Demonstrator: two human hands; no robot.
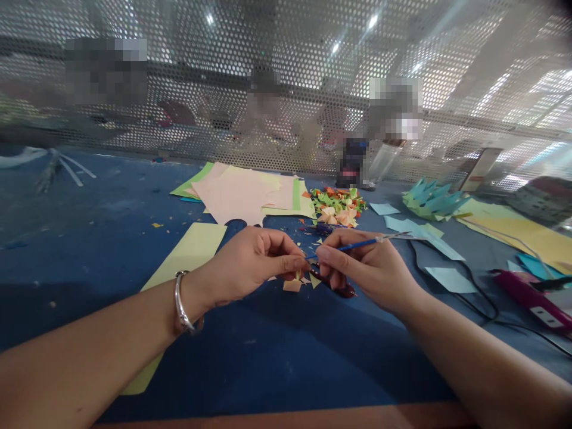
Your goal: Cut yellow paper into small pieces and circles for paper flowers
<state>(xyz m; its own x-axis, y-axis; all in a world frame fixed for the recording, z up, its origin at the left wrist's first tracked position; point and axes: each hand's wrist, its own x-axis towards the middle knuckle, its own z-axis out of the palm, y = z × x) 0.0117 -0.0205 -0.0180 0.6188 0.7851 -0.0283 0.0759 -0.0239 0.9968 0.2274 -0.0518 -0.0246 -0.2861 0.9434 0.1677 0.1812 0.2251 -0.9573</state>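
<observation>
My left hand (263, 259), with a silver bracelet at the wrist, is closed in a pinch above the paper scraps. What its thumb and finger hold is too small to make out. My right hand (361, 265) grips a thin blue stick-like tool (357, 245), whose left tip meets the fingertips of my left hand. The tool's other end, pale and thin, points up to the right. Beneath my hands lie a small peach paper scrap (292, 286) and several yellow slivers. A dark red, glossy object (345, 291) lies partly hidden under my right hand.
A long pale yellow paper strip (196, 244) passes under my left forearm. Ahead are stacked paper sheets (236, 190) and a pile of folded paper pieces (339, 202). Rightward are a blue paper crown-like form (433, 199), a magenta power strip (534, 298) and cables. A perforated screen (304, 53) stands behind.
</observation>
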